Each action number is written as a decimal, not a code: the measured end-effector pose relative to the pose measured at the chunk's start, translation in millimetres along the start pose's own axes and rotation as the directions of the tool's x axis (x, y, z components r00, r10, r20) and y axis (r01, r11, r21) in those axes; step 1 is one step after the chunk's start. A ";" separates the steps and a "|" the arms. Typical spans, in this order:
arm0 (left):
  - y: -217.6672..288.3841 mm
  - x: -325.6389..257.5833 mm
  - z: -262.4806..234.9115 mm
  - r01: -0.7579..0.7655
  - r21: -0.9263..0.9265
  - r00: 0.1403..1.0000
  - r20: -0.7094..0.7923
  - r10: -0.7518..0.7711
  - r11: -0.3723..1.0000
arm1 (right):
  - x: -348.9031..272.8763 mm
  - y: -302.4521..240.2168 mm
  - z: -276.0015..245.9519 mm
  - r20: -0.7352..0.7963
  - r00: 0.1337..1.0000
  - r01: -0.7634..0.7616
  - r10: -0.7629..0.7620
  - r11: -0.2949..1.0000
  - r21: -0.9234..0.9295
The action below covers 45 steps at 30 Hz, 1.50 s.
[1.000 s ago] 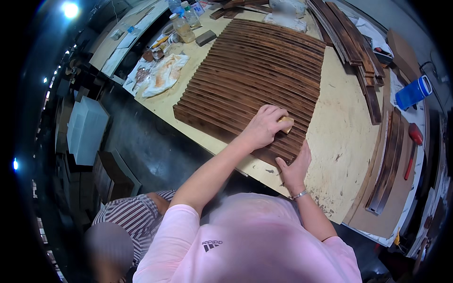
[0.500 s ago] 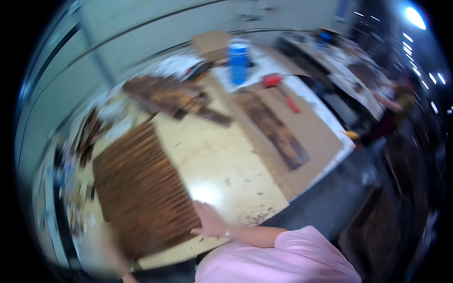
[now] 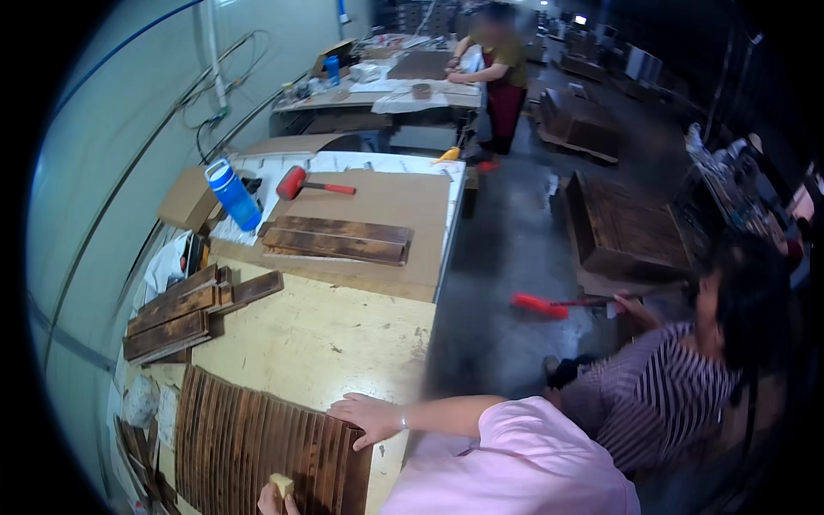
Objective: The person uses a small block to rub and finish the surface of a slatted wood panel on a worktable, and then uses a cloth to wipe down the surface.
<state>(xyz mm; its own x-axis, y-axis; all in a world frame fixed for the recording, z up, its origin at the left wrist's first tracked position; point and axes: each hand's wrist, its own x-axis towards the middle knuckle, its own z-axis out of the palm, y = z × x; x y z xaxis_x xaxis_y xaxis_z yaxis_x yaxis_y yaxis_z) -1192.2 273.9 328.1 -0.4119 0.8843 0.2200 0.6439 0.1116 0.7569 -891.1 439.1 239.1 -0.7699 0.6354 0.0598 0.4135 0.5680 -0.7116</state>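
Note:
A row of dark brown, mottled wooden slats (image 3: 249, 429) lies side by side on the pale yellow board at the lower left. My right hand (image 3: 369, 416) rests flat across the slats' upper right corner, fingers spread and holding nothing. Down at the lower edge, my left hand (image 3: 276, 502) pinches a small yellowish sponge (image 3: 281, 485) against the slats' surface. Most of that hand is cut off by the frame. Beyond the row, more loose brown slats (image 3: 184, 313) lie in an uneven pile.
Farther along the table are a stack of planks (image 3: 335, 239) on cardboard, a red mallet (image 3: 296, 183), a blue bottle (image 3: 233, 196) and a cardboard box (image 3: 189, 199). At right, a person in stripes (image 3: 652, 386) holds a red-headed brush (image 3: 541, 306). Another person (image 3: 502, 73) works at the far table.
The view has swung right, bringing the striped person and the aisle into sight. My right hand stays at the slats' edge; the blurred left hand now shows pinching the sponge on the slats.

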 end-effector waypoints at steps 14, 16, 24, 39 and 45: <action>22.7 12.5 17.6 0.201 -0.313 0.968 0.212 -0.138 0.928 | -5.9 -6.0 33.4 -0.328 0.945 -0.066 -0.015 0.970 -0.235; 28.6 18.8 26.5 0.218 -0.372 0.961 0.243 -0.132 0.902 | -6.0 -2.5 33.8 -0.307 0.952 -0.070 -0.001 0.973 -0.222; 22.3 42.4 24.8 0.012 -0.113 0.981 0.192 0.010 0.994 | -8.2 -2.6 31.8 -0.270 0.962 -0.108 0.031 0.954 -0.278; -18.9 50.8 22.9 -0.414 0.186 0.891 0.283 0.355 0.891 | -3.4 -1.4 27.7 -0.348 0.938 -0.082 -0.015 0.962 -0.261; 0.9 64.3 28.3 -0.412 0.100 0.887 0.271 0.374 0.905 | -9.2 -9.5 15.4 -0.263 0.964 -0.154 0.047 0.902 -0.404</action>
<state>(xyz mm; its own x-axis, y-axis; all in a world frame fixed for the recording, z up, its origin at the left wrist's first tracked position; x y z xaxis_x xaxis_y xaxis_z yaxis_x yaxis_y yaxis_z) -1199.9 343.7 325.5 0.0502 0.9489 0.3117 0.8173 -0.2184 0.5332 -895.5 419.8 234.5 -0.5945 0.7767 0.2081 0.6880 0.6253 -0.3684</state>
